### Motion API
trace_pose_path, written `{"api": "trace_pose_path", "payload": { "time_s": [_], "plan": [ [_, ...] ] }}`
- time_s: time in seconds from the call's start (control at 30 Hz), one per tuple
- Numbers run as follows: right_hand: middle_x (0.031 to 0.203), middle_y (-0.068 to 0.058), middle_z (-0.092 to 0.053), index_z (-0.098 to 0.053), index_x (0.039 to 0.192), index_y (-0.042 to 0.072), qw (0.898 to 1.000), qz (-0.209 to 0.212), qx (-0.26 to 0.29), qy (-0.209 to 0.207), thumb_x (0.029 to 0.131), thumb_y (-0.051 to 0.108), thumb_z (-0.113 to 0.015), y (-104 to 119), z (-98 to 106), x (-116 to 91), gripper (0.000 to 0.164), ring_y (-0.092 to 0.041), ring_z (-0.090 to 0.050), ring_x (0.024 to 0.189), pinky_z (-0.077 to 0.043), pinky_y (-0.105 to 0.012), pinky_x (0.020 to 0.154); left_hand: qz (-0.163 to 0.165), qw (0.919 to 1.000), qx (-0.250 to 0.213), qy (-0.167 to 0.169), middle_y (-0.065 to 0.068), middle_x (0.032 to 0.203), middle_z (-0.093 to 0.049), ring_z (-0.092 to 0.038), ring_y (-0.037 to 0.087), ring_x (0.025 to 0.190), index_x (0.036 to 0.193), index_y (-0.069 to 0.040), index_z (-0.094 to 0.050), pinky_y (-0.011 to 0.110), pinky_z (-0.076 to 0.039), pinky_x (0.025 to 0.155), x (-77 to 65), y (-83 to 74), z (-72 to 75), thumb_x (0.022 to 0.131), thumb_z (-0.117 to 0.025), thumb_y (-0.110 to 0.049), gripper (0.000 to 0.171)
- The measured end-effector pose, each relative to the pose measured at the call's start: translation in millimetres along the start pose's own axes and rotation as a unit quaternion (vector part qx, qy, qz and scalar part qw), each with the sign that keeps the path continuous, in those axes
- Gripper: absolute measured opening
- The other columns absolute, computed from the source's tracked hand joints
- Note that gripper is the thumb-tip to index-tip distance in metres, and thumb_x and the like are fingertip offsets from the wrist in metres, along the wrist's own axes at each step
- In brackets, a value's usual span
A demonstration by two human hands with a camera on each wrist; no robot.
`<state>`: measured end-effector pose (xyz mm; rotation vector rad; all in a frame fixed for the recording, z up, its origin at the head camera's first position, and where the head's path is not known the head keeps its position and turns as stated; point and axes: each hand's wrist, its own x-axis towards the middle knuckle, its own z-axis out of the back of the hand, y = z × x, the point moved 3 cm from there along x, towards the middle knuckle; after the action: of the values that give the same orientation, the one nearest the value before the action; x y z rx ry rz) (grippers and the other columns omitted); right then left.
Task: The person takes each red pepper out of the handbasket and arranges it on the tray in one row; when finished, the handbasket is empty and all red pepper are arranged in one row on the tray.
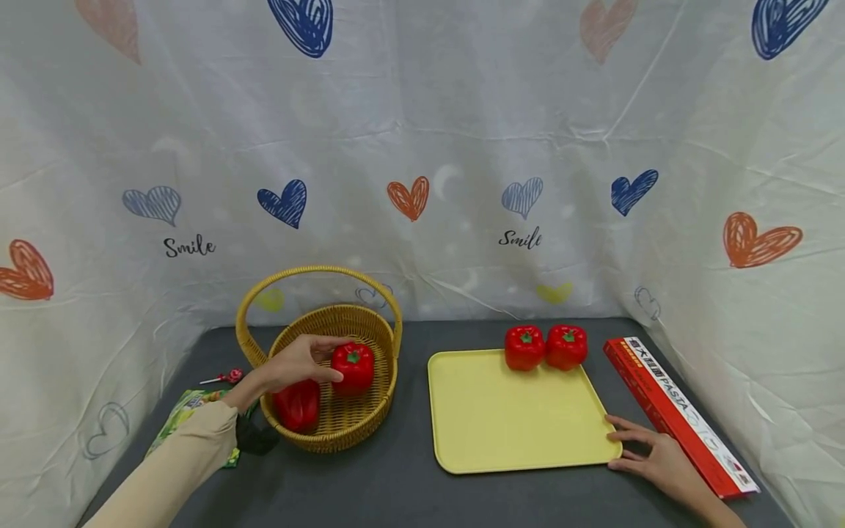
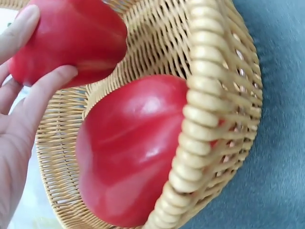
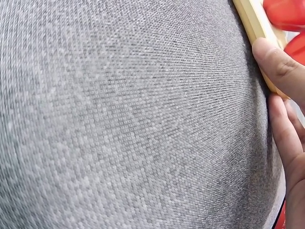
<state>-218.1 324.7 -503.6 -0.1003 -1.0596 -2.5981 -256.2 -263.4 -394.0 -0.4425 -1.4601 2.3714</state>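
My left hand reaches over the rim of a yellow wicker basket and holds a red bell pepper between thumb and fingers, its green stem facing up. A second red bell pepper lies on its side inside the basket, below the held one. At the near right corner of a yellow tray, my right hand grips the edge with thumb and fingers. Two more red bell peppers sit side by side at the tray's far right corner.
Right of the tray lies a long red pasta box, close to my right hand. Left of the basket are a wrapped lollipop and a green packet, partly under my left forearm. A heart-printed curtain encloses the dark table.
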Motion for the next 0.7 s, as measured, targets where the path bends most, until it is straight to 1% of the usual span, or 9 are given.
{"api": "trace_pose_path", "payload": {
  "time_s": [0.07,0.13,0.27,0.37,0.47,0.6,0.7],
  "plan": [
    [0.121,-0.020,-0.063,-0.075,0.100,0.014,1.000,0.004,-0.005,-0.002,0.065,0.030,-0.088,-0.1,0.2,0.0,0.040,0.023,-0.041,0.105,-0.053,-0.015,0.068,0.001,0.9994,-0.033,-0.003,0.021,0.145,-0.042,-0.037,0.040,0.133,0.142,-0.002,-0.046,0.037,-0.054,0.086,-2.2,-1.2,0.6,0.082,-0.077,-0.014,0.069],
    [0.120,-0.019,-0.063,-0.075,0.100,0.014,1.000,0.009,-0.005,-0.003,0.065,0.030,-0.088,-0.3,0.4,-0.3,0.040,0.023,-0.041,0.105,-0.053,-0.015,0.068,-0.002,0.9989,-0.047,-0.008,0.021,0.144,-0.042,-0.038,0.040,0.133,0.143,-0.002,-0.045,0.035,-0.053,0.089,-5.1,-4.3,0.8,0.082,-0.077,-0.014,0.069],
    [0.120,-0.019,-0.064,-0.075,0.100,0.014,1.000,0.016,-0.003,-0.005,0.065,0.029,-0.088,-0.5,1.2,-0.8,0.039,0.023,-0.040,0.106,-0.053,-0.014,0.069,-0.008,0.9981,-0.055,-0.028,0.019,0.143,-0.045,-0.041,0.037,0.132,0.143,-0.004,-0.045,0.035,-0.051,0.092,-12.0,-15.3,1.2,0.081,-0.078,-0.015,0.071],
    [0.120,-0.019,-0.063,-0.075,0.100,0.013,1.000,0.014,0.001,-0.004,0.065,0.028,-0.088,-0.3,1.8,-0.4,0.040,0.023,-0.041,0.105,-0.053,-0.014,0.068,-0.017,0.9973,-0.059,-0.039,0.018,0.142,-0.046,-0.043,0.037,0.131,0.143,-0.003,-0.045,0.035,-0.052,0.091,-17.3,-26.2,0.7,0.080,-0.078,-0.014,0.073],
    [0.120,-0.020,-0.063,-0.075,0.101,0.012,1.000,0.009,0.005,0.000,0.066,0.029,-0.088,0.2,1.8,0.2,0.041,0.022,-0.042,0.105,-0.053,-0.015,0.068,-0.024,0.9966,-0.066,-0.043,0.019,0.141,-0.047,-0.045,0.034,0.130,0.143,-0.002,-0.044,0.035,-0.053,0.089,-22.5,-35.8,-0.9,0.079,-0.078,-0.011,0.073],
    [0.121,-0.020,-0.063,-0.075,0.101,0.012,1.000,0.002,0.002,0.006,0.066,0.030,-0.087,0.3,1.7,0.8,0.041,0.022,-0.041,0.105,-0.054,-0.016,0.069,-0.031,0.9942,-0.091,-0.048,0.019,0.139,-0.050,-0.053,0.023,0.124,0.143,-0.001,-0.044,0.035,-0.054,0.086,-28.8,-47.0,-7.3,0.078,-0.078,-0.006,0.073],
    [0.122,-0.019,-0.063,-0.075,0.101,0.013,1.000,-0.001,-0.001,0.008,0.066,0.030,-0.087,0.1,2.0,1.3,0.041,0.021,-0.042,0.105,-0.053,-0.016,0.069,-0.040,0.9901,-0.126,-0.047,0.019,0.140,-0.049,-0.056,0.017,0.120,0.143,0.000,-0.043,0.036,-0.054,0.087,-31.0,-55.8,-18.1,0.079,-0.077,-0.004,0.073]
  ]
}}
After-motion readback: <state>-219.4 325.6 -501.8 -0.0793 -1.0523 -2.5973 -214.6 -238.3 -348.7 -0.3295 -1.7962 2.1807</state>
